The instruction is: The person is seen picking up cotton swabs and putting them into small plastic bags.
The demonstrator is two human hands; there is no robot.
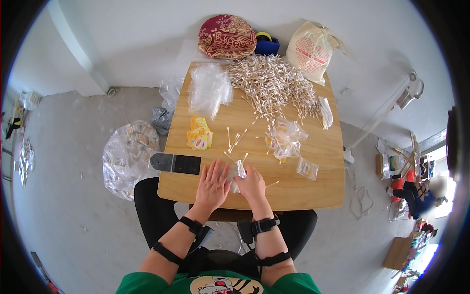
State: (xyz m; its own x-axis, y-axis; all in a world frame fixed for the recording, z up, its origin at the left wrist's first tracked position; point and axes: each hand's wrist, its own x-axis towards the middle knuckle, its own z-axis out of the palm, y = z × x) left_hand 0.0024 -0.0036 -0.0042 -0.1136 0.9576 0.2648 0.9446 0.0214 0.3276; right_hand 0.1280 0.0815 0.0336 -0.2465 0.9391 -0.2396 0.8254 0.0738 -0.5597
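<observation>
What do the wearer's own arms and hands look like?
Left hand and right hand: bare, no gloves. Short green sleeves. Left forearm and right forearm each wear two black straps; the one nearer each hand carries a dark, blocky fitting. Any cables are hard to make out.

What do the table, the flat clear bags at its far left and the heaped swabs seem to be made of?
Table: wood or wood-look laminate, smooth, by its even tan colour and soft sheen. Flat clear bags: thin, glossy plastic film, being see-through with bright glints. Heaped swabs: matte white tips, probably cotton; the thin, pale brownish sticks suggest wood, though paper is possible.
</observation>
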